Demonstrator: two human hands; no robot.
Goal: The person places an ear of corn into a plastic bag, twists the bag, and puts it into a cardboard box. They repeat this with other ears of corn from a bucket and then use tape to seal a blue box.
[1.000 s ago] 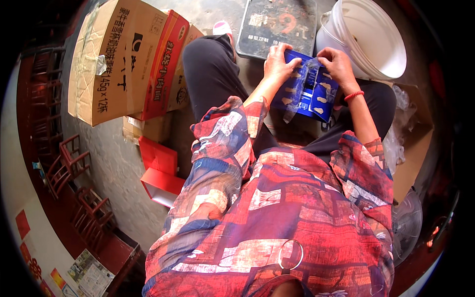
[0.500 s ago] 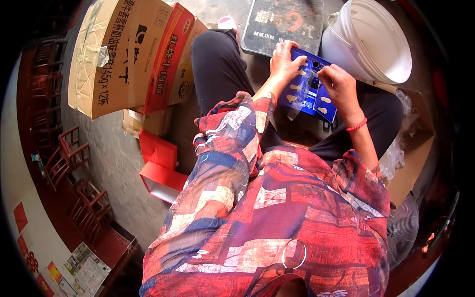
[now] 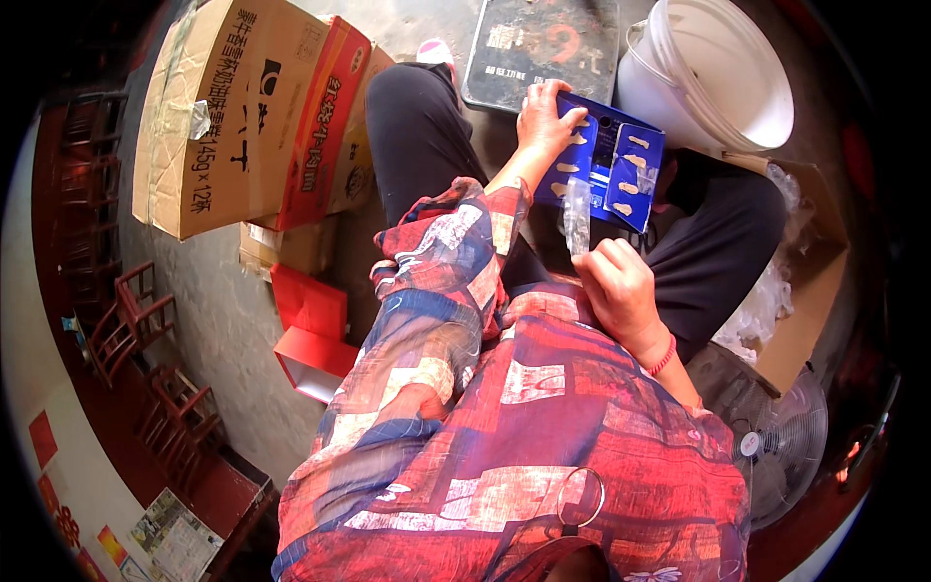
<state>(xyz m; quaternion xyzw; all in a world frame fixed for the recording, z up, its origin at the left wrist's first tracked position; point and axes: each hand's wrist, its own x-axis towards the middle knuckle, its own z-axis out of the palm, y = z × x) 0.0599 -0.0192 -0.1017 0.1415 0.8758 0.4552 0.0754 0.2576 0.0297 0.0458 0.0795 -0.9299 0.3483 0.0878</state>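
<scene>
Two hands: both bare, and I see them from above, over a red and blue patterned shirt (image 3: 543,427).
Left hand (image 3: 545,121): fingers curled over the near edge of a flat blue card tray with pale moulded slots (image 3: 611,165), gripping it; the tray rests tilted on the lap.
Right hand (image 3: 621,291): closed loosely, fingertips pinching the lower end of a small clear plastic sleeve (image 3: 577,213) that stands up just below the tray.
Handling: I judge the tray light and fairly stiff, best held by its edges; the sleeve looks thin, limp and slippery, so pinch one end.
Beyond the hands: a white plastic bucket (image 3: 718,78); left of them, stacked cardboard cartons (image 3: 242,116).
Hard to tell: what fills the slots, and whether the sleeve is empty.
</scene>
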